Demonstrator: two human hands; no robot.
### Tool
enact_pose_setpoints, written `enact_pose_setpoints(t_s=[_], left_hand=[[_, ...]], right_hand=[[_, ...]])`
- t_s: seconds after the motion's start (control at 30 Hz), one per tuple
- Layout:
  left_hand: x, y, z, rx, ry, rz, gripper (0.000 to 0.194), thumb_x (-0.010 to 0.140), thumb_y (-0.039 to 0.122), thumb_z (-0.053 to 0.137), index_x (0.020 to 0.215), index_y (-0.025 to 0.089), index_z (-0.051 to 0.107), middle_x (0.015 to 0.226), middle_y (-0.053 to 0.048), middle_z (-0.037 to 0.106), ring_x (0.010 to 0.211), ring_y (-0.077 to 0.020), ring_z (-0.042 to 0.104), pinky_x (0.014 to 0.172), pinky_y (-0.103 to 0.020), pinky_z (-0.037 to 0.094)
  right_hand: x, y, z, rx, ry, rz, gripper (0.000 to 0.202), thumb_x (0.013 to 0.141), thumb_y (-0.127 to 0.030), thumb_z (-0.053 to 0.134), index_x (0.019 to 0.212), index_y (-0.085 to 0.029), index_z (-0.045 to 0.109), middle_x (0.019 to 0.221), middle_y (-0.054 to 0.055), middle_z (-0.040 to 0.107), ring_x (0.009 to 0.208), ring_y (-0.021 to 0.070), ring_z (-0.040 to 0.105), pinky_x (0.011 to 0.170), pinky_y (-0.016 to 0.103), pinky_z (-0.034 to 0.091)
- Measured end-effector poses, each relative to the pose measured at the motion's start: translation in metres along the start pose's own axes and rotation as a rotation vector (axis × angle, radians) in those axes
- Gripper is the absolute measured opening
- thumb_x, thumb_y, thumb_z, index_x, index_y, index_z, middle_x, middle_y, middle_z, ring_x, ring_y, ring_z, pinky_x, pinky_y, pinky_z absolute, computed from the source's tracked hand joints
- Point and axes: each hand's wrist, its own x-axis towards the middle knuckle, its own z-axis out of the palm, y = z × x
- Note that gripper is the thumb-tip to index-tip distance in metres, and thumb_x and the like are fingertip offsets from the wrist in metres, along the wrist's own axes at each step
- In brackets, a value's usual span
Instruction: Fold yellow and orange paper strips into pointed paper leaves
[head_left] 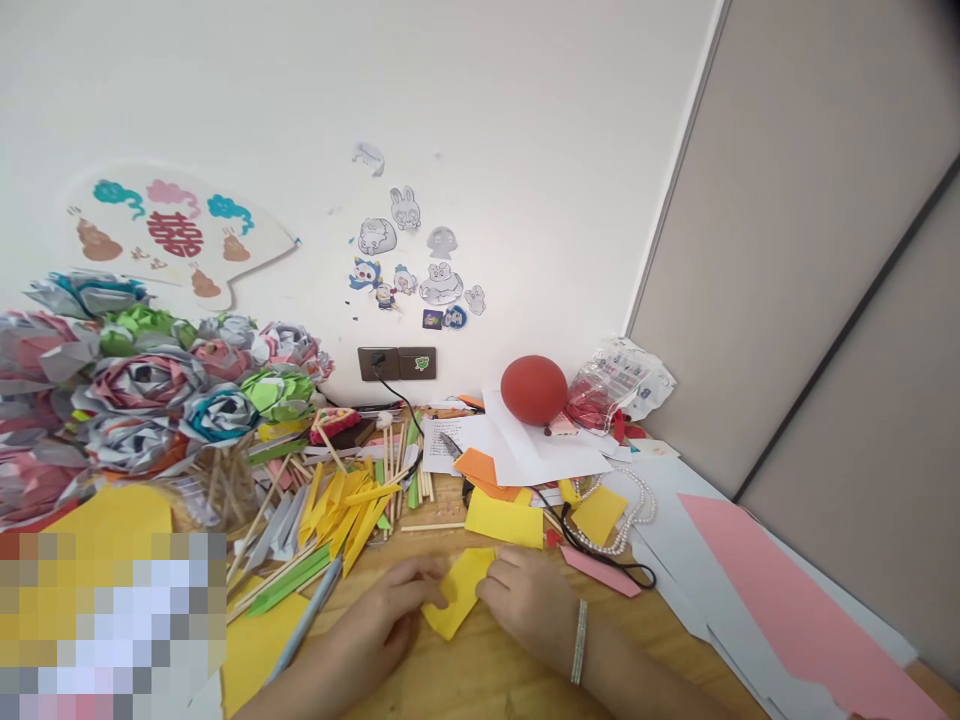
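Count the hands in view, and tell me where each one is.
2. The left hand is at the left side of the small yellow paper; the right hand is at its upper right. The pixelated lower-left corner could hide others.

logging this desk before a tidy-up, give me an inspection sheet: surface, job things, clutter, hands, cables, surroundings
surface: wooden table, largely covered with paper and sticks
job's things: yellow paper, held between both hands
clutter: yellow strips, green strips, red balloon, paper flowers, pink sheet; lower left corner pixelated
hands: left hand and right hand both grip the yellow paper; bracelet on right wrist
cables: black cord plugged into wall socket, far end untraceable
surroundings: white wall with stickers; grey panel at right
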Motion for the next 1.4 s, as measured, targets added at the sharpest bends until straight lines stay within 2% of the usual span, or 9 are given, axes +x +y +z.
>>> enact_pose_setpoints(t_s=[0.17,0.3,0.47,0.57,0.67,0.9,1.13,1.27,1.4], left_hand=[[0.001,0.003,0.009,-0.085,-0.049,-0.021,0.038,0.068,-0.002,0.037,0.085,0.022,0.062,0.107,-0.003,0.062,0.100,-0.0144,0.060,0.086,-0.025,0.048],[-0.001,0.005,0.010,-0.105,-0.086,0.000,0.030,0.075,0.002,0.042,0.083,0.022,0.062,0.099,-0.002,0.063,0.091,-0.0139,0.061,0.080,-0.023,0.048],[-0.004,0.010,0.004,-0.026,-0.155,0.048,0.023,0.086,0.013,0.044,0.083,0.023,0.064,0.092,-0.002,0.063,0.084,-0.0149,0.060,0.075,-0.023,0.047],[-0.005,0.011,0.002,0.024,-0.156,0.111,0.022,0.090,0.020,0.045,0.081,0.024,0.065,0.088,-0.001,0.063,0.083,-0.0164,0.058,0.072,-0.024,0.046],[-0.004,0.010,0.001,0.021,-0.149,0.140,0.024,0.092,0.024,0.043,0.082,0.025,0.065,0.087,-0.001,0.063,0.082,-0.0168,0.056,0.072,-0.026,0.045],[-0.003,0.013,0.002,-0.072,-0.203,0.142,0.017,0.091,0.027,0.050,0.084,0.026,0.065,0.085,0.001,0.065,0.084,-0.0170,0.057,0.079,-0.029,0.043],[-0.003,0.012,0.000,-0.087,-0.231,0.122,0.014,0.087,0.031,0.056,0.080,0.026,0.066,0.081,0.000,0.063,0.082,-0.0180,0.057,0.072,-0.028,0.043],[-0.004,0.009,-0.005,-0.139,-0.266,0.103,0.012,0.086,0.026,0.056,0.083,0.027,0.068,0.087,-0.001,0.063,0.087,-0.0175,0.057,0.074,-0.027,0.044],[-0.005,0.010,-0.006,-0.165,-0.253,0.094,0.018,0.087,0.023,0.051,0.082,0.027,0.069,0.086,-0.002,0.062,0.085,-0.0172,0.057,0.072,-0.027,0.045]], right_hand=[[0.002,0.001,-0.007,0.107,-0.031,0.012,0.012,0.091,-0.019,0.046,0.086,-0.018,0.058,0.075,0.003,0.056,0.077,0.0184,0.049,0.064,0.030,0.038],[0.003,0.001,-0.013,0.146,-0.063,-0.037,0.008,0.088,-0.024,0.052,0.089,-0.019,0.058,0.077,0.001,0.058,0.075,0.0181,0.047,0.063,0.031,0.036],[0.002,0.003,-0.018,0.189,-0.076,-0.075,0.013,0.088,-0.032,0.053,0.091,-0.021,0.059,0.076,0.001,0.059,0.073,0.0175,0.047,0.062,0.030,0.035],[0.000,0.005,-0.019,0.230,-0.141,-0.127,0.021,0.093,-0.030,0.044,0.086,-0.019,0.061,0.074,0.001,0.060,0.071,0.0158,0.050,0.062,0.029,0.036],[0.000,0.005,-0.021,0.304,-0.199,-0.158,0.019,0.093,-0.029,0.046,0.088,-0.019,0.062,0.079,0.001,0.063,0.075,0.0140,0.053,0.067,0.027,0.039],[0.003,0.004,-0.020,0.524,-0.253,-0.122,0.013,0.086,-0.031,0.060,0.088,-0.020,0.067,0.084,0.001,0.066,0.080,0.0127,0.057,0.075,0.025,0.041],[0.002,0.002,-0.014,0.650,-0.280,-0.004,0.017,0.077,-0.032,0.070,0.091,-0.023,0.071,0.083,0.000,0.061,0.077,0.0122,0.055,0.073,0.022,0.042],[0.001,0.002,-0.011,0.676,-0.292,-0.017,0.011,0.076,-0.030,0.072,0.084,-0.022,0.073,0.079,-0.001,0.059,0.075,0.0112,0.055,0.075,0.022,0.041],[0.001,0.003,-0.008,0.715,-0.313,-0.043,0.013,0.080,-0.032,0.067,0.082,-0.021,0.071,0.082,0.001,0.063,0.078,0.0116,0.057,0.076,0.023,0.041]])
